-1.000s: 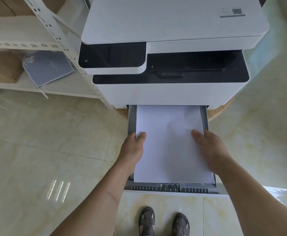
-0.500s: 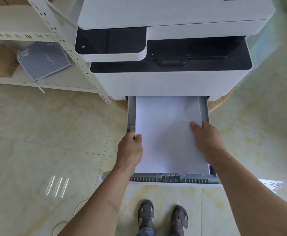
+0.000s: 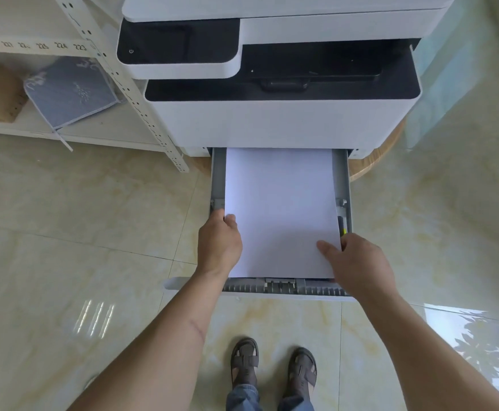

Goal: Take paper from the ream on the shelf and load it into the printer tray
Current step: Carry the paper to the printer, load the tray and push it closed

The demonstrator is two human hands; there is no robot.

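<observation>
The paper (image 3: 281,212) lies flat in the pulled-out printer tray (image 3: 219,176), its far end running under the printer (image 3: 278,123) and its near edge just short of the ribbed front of the tray. The left hand (image 3: 220,243) sits at the left edge of the stack, fingers curled loosely down by the left side guide (image 3: 217,204) with a fingertip on the sheet; it presses rather than grips. The right hand (image 3: 358,262) rests at the near right corner, thumb laid on top of the paper and the other fingers dropped beside the right rail; whether they pinch the stack from below I cannot tell. The step in hand looks like seating and squaring the stack. To do it well, the hands should press the sheets down evenly, so no corner rides up, nudge the stack until both long edges lie parallel to the rails, then bring the side guides in until they just touch the paper without bowing it. The near edge wants checking too, before the tray is pushed home. The ream and its shelf are not clearly in view.
</observation>
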